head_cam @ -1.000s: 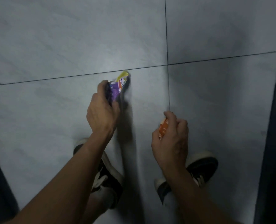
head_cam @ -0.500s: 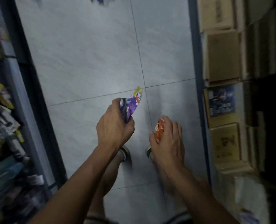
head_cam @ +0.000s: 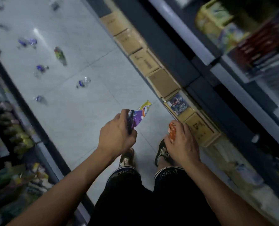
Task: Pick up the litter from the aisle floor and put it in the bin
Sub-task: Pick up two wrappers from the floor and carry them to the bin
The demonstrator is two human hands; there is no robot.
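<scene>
Purple wrapper [head_cam: 139, 115]: sitting in the air above the aisle floor [head_cam: 80, 115], crumpled, its yellow tip pointing up and away from the person.
Left hand [head_cam: 117, 136]: gripping the purple wrapper, fingers curling round its lower end.
Orange wrapper [head_cam: 172, 130]: showing only partly, tucked against the palm side of the right hand.
Right hand [head_cam: 182, 142]: holding the orange wrapper, fingers bending loosely over it, beside the cardboard boxes [head_cam: 153, 74].
Remaining litter: several small blurred pieces lying farther up the floor, among them a clear plastic bottle [head_cam: 83, 82], a green packet [head_cam: 59, 54] and a blue scrap [head_cam: 40, 98].
Feet: two dark shoes [head_cam: 161, 152] standing on the tiles below the hands, black shorts [head_cam: 151, 193] above them.
Surroundings: shelves of goods [head_cam: 18, 139] lining the left side, boxes and a dark shelf unit [head_cam: 217, 98] lining the right.
</scene>
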